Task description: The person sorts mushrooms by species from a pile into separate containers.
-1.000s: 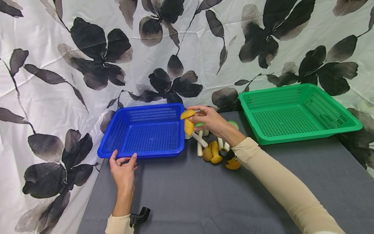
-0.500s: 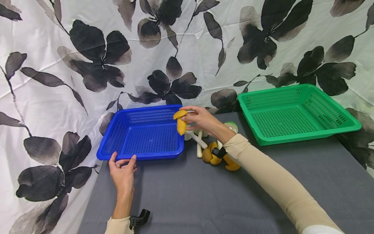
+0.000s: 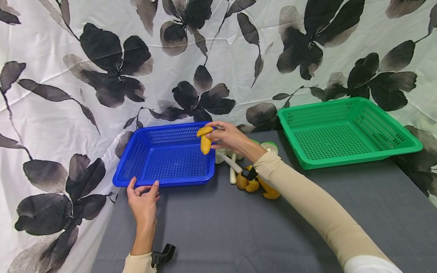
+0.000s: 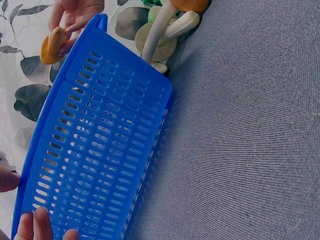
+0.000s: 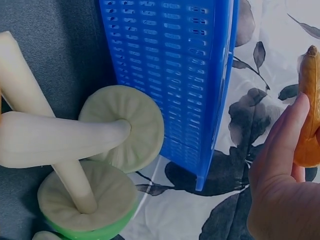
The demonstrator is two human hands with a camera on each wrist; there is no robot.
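Observation:
My right hand (image 3: pixel 230 138) pinches a yellow mushroom (image 3: pixel 205 145) by its stem and cap, just above the right end of the blue basket (image 3: pixel 187 179). The mushroom's cap points up and its stem hangs down. In the right wrist view the held mushroom (image 5: pixel 311 130) shows at the right edge, partly cut off. My left hand (image 3: pixel 143 203) grips the basket's front rim near its left corner. The left wrist view shows the fingers (image 4: pixel 42 225) against the slotted outer wall and the thumb at the rim. Inside, the basket shows only its bare mesh floor.
Beside the blue basket lies a pile of mushrooms: several with pale stems and green caps (image 5: pixel 95 227), and several yellow-brown ones (image 3: pixel 252 186), partly hidden by the right forearm. A green basket (image 3: pixel 355 160) stands at the back right. A floral cloth (image 3: pixel 191 45) hangs behind the grey table.
My right hand has carried the yellow mushroom left, from beside the blue basket to over its right end. My left hand has kept its grip on the rim.

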